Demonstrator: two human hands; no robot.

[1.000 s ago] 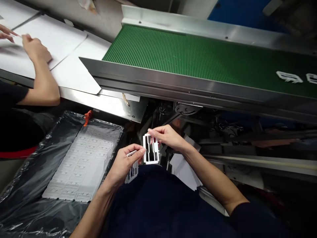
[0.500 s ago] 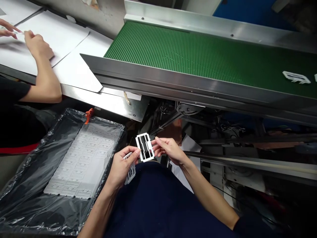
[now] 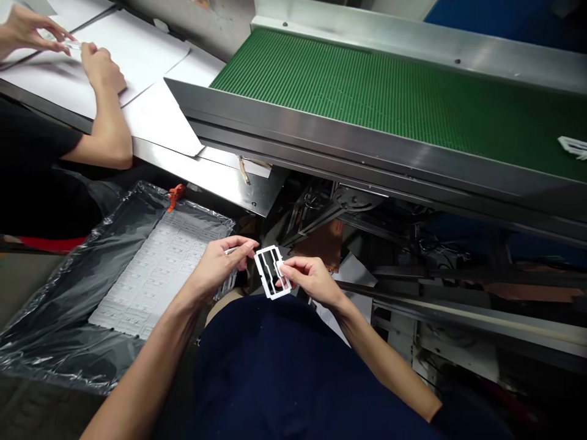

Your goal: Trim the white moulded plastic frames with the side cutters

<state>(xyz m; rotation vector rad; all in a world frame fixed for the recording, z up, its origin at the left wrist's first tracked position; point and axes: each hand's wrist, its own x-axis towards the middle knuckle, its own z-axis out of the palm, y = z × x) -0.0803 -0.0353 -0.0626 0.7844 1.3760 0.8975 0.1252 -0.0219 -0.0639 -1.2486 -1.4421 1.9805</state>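
Observation:
In front of my waist I hold up a small white plastic frame with slots through it. My right hand is closed on its right side, pinching it between thumb and fingers. My left hand is curled, its thumb and fingertip at the frame's upper left corner; whether they touch it I cannot tell. Another white slotted frame shows under the left palm, partly hidden by the hand. Left of that hand, a tray lined with dark plastic holds rows of flat, pale pieces.
A green ribbed conveyor belt with metal side rails runs across the top, carrying a white part at far right. A co-worker's hands handle a small white piece over a white-covered table. An orange clip grips the tray's edge.
My right hand has moved onto the frame's right side and now pinches it. My left hand has shifted up and left, its thumb off the frame's lower left side. The camera view has shifted.

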